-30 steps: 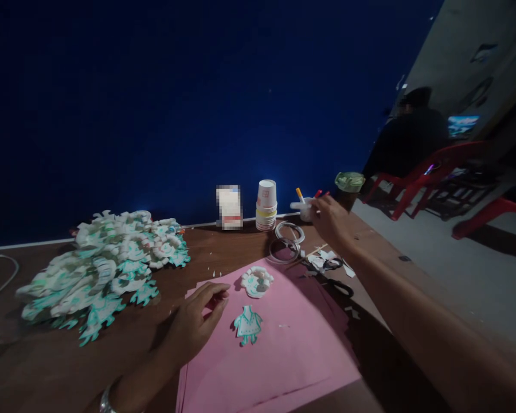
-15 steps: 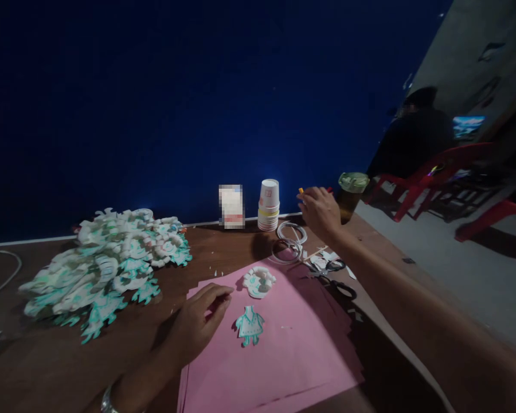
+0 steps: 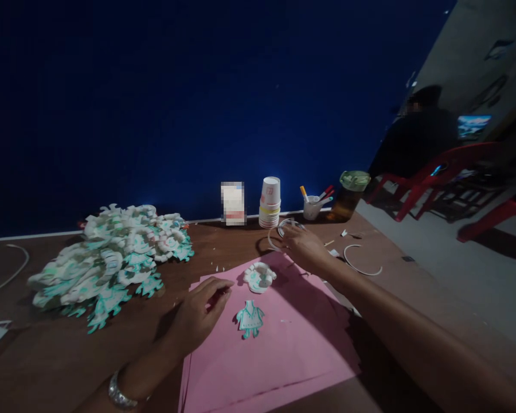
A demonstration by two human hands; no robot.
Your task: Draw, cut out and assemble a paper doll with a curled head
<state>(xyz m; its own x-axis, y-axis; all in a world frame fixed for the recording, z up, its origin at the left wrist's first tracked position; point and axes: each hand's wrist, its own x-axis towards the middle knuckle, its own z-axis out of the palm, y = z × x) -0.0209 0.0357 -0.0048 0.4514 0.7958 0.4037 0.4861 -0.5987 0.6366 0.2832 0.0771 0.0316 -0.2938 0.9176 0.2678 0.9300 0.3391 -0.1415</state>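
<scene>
My left hand rests at the left edge of a stack of pink paper, fingers loosely bent and thumb slightly apart, nothing held. Just right of its fingertips lies a white cup-like piece with a green-drawn face and a cut, curled rim. Below that piece is a flat paper cutout of a dress with arms and feet, outlined in green. My right hand reaches over white rings beyond the paper. Its fingers point down and left, blurred; whether they grip anything is unclear.
A pile of similar green-drawn cutouts is at left. Along the blue wall stand a blurred box, stacked paper cups, a cup of markers and a green-topped container. A person sits beyond, near red chairs.
My right hand held a whitish marker by the marker cup, then lowered over it. Now it has moved left and nearer, and a green-tipped marker shows in the cup. My left hand stayed in place.
</scene>
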